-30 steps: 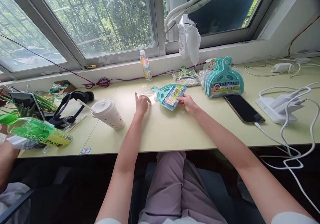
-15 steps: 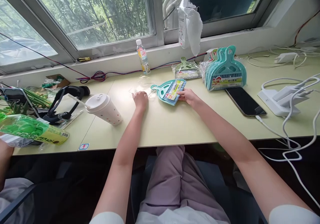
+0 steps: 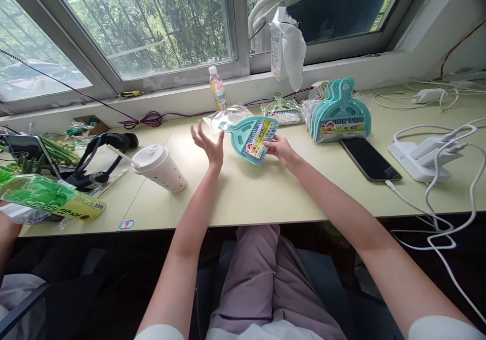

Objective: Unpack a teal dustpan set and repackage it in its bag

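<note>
My right hand (image 3: 281, 149) grips the lower right edge of a teal dustpan-and-brush set (image 3: 250, 138) with a yellow label, tilted over the table. Clear plastic wrap (image 3: 230, 117) spreads around and behind its handle, which points left. My left hand (image 3: 208, 146) is raised just left of the set, its fingers spread and holding nothing. Behind it, near the wall, lies a green wrapped set (image 3: 283, 108). Several teal sets (image 3: 341, 112) stand bunched together to the right.
A white cup with a straw (image 3: 159, 167) stands left of my left hand. A bottle (image 3: 217, 89) is at the wall. At right are a phone (image 3: 370, 158) and a white power strip (image 3: 421, 157) with cables. Black headgear (image 3: 100, 157) and a green package (image 3: 49, 196) lie at left.
My left hand has lifted from the table and opened its fingers. The teal set has shifted slightly left and tilted up in my right hand, with its plastic wrap more raised behind the handle.
</note>
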Action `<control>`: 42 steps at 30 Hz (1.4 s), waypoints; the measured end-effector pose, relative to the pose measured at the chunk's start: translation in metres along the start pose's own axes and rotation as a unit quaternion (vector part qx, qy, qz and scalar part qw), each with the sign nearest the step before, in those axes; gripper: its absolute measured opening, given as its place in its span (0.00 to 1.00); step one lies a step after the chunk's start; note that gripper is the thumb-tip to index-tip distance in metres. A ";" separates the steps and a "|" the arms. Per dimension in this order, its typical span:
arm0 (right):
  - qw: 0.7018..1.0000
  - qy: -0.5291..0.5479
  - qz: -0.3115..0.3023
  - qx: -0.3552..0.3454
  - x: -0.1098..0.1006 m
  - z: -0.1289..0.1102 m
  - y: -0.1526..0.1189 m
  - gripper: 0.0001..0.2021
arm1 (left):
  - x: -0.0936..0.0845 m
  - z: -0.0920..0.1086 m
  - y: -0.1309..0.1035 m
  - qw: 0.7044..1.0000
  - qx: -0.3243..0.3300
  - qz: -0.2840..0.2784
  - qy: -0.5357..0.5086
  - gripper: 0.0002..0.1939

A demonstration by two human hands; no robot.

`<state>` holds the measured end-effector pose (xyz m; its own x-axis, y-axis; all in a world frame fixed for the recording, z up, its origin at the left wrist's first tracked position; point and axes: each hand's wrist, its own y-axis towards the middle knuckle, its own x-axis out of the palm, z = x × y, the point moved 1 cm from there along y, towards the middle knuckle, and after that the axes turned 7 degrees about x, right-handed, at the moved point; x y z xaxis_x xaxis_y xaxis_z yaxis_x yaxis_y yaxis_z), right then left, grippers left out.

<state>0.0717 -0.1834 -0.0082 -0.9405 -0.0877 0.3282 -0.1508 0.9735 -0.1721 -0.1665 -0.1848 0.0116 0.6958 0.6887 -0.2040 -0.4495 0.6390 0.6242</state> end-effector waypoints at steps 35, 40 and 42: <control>0.995 0.064 0.022 -0.070 0.010 0.004 -0.002 0.07 | 0.027 0.008 -0.032 0.785 -0.270 -0.392 -0.397 0.22; 0.994 0.071 0.039 -0.071 0.007 0.003 0.000 0.07 | 0.029 0.010 -0.026 0.804 -0.288 -0.283 -0.437 0.20; 0.995 0.063 0.035 -0.070 0.008 0.005 0.000 0.08 | 0.031 0.014 -0.031 0.808 -0.307 -0.258 -0.431 0.18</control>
<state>0.0623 -0.1852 -0.0099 -0.9000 -0.0008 0.4360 -0.0351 0.9969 -0.0706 -0.1229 -0.1877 -0.0030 0.8923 -0.0493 0.4487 0.0160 0.9968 0.0778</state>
